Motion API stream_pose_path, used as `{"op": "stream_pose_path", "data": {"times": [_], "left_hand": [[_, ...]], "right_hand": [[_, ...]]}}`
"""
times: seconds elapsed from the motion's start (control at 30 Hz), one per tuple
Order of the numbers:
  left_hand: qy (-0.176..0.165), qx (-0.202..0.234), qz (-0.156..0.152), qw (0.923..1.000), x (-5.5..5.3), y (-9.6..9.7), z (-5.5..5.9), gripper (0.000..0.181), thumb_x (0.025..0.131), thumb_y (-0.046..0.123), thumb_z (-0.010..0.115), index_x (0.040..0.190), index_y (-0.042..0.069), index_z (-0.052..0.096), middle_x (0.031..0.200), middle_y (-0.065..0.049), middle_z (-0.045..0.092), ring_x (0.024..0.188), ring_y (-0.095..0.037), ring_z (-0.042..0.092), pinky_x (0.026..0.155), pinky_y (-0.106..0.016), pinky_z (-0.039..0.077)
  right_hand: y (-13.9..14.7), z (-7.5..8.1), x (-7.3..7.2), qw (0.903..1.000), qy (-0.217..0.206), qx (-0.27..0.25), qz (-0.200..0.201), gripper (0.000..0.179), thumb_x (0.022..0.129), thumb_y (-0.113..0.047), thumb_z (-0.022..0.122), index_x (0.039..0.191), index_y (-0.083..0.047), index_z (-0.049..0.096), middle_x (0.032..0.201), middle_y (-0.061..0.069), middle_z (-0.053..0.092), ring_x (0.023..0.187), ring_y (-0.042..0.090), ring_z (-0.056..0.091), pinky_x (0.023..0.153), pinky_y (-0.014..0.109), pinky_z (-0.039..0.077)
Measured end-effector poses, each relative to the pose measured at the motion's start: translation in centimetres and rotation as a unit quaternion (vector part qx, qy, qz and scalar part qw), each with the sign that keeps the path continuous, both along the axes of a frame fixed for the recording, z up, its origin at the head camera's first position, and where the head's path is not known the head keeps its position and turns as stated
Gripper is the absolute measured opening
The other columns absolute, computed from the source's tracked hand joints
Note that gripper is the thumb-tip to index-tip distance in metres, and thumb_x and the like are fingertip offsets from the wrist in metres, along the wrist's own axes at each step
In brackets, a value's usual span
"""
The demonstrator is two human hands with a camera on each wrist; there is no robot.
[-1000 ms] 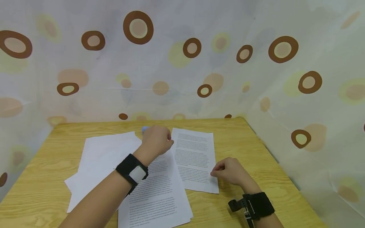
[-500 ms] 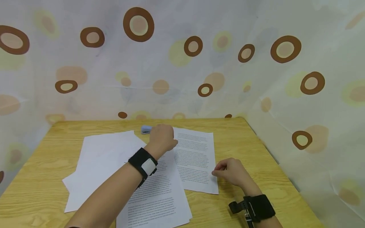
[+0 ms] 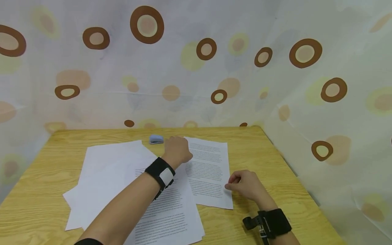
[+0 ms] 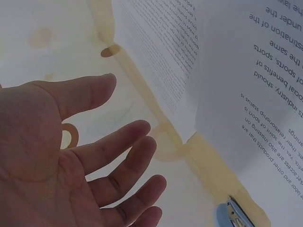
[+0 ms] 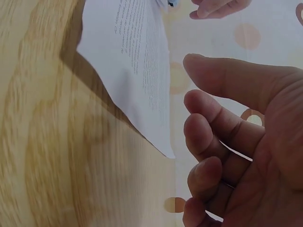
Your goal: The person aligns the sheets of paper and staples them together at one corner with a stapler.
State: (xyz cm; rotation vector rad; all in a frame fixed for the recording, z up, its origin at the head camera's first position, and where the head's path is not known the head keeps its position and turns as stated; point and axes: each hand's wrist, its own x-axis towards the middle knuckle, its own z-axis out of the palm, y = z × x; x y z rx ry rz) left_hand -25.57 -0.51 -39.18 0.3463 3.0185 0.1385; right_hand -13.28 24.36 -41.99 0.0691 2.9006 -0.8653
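Observation:
My left hand (image 3: 177,149) hovers above the upper edges of the printed sheets, fingers relaxed and holding nothing, as the left wrist view shows. Just left of it, at the back, lies a small light-blue stapler (image 3: 156,139), its metal part visible in the left wrist view (image 4: 234,213). My right hand (image 3: 246,184) is beside the right edge of the single printed sheet (image 3: 209,173). In the right wrist view its fingers (image 5: 199,135) are loosely curled, apart from the paper (image 5: 128,61). A printed stack (image 3: 165,217) lies in front, partly behind my left forearm.
Blank-looking white sheets (image 3: 107,170) overlap at the left, spread unevenly. Everything lies on a wood-grain table (image 3: 260,149). A patterned curtain (image 3: 183,75) stands behind the table and along its sides.
My left hand has moved right, away from the stapler, which now shows fully. The right hand has hardly moved. The papers lie much as before, with a slight shift of the head view.

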Motion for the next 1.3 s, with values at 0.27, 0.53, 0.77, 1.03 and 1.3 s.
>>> {"op": "stream_pose_path", "data": {"times": [0.27, 0.53, 0.77, 1.03, 1.3], "left_hand": [[-0.022, 0.008, 0.008, 0.9997, -0.1, 1.0, -0.4, 0.034, 0.095, 0.033, 0.065, 0.117, 0.009, 0.075, 0.137, -0.018, 0.058, 0.128, -0.036, 0.053, 0.109, -0.052, 0.045], [-0.016, 0.023, 0.012, 0.9995, -0.4, 1.4, -1.8, 0.025, 0.093, 0.029, 0.067, 0.104, 0.007, 0.074, 0.132, -0.018, 0.059, 0.121, -0.035, 0.054, 0.105, -0.051, 0.045], [-0.020, 0.013, 0.016, 0.9996, -0.8, 1.7, -2.5, 0.031, 0.095, 0.030, 0.065, 0.109, 0.003, 0.072, 0.126, -0.019, 0.061, 0.119, -0.036, 0.056, 0.105, -0.051, 0.046], [-0.030, -0.004, 0.012, 0.9995, -0.6, 1.6, -2.1, 0.037, 0.099, 0.033, 0.063, 0.113, 0.001, 0.074, 0.125, -0.022, 0.060, 0.116, -0.037, 0.057, 0.102, -0.052, 0.048], [-0.037, -0.016, 0.017, 0.9991, -1.1, 1.7, -2.8, 0.036, 0.100, 0.033, 0.061, 0.111, 0.000, 0.073, 0.125, -0.023, 0.058, 0.112, -0.037, 0.056, 0.099, -0.050, 0.047]], "right_hand": [[0.1, -0.5, -0.2, 0.9999, 0.006, 0.007, -0.003, 0.017, 0.083, -0.021, 0.087, 0.081, -0.015, 0.071, 0.072, 0.000, 0.059, 0.065, 0.016, 0.051, 0.060, 0.028, 0.039], [0.3, -1.0, -0.3, 0.9997, 0.000, 0.013, -0.019, 0.019, 0.082, -0.022, 0.087, 0.086, -0.014, 0.070, 0.073, 0.001, 0.058, 0.065, 0.017, 0.050, 0.060, 0.028, 0.038], [0.5, -1.3, -0.2, 0.9993, -0.012, 0.029, -0.020, 0.032, 0.081, -0.023, 0.088, 0.103, -0.009, 0.069, 0.077, 0.003, 0.060, 0.065, 0.018, 0.052, 0.060, 0.030, 0.040], [0.4, -1.2, -0.4, 0.9981, -0.028, 0.044, -0.033, 0.054, 0.081, -0.025, 0.088, 0.126, -0.003, 0.067, 0.080, 0.003, 0.061, 0.065, 0.018, 0.053, 0.060, 0.030, 0.040], [0.3, -1.5, -0.6, 0.9969, -0.033, 0.059, -0.039, 0.054, 0.079, -0.027, 0.089, 0.125, -0.004, 0.070, 0.080, 0.002, 0.062, 0.066, 0.018, 0.054, 0.060, 0.030, 0.040]]}}
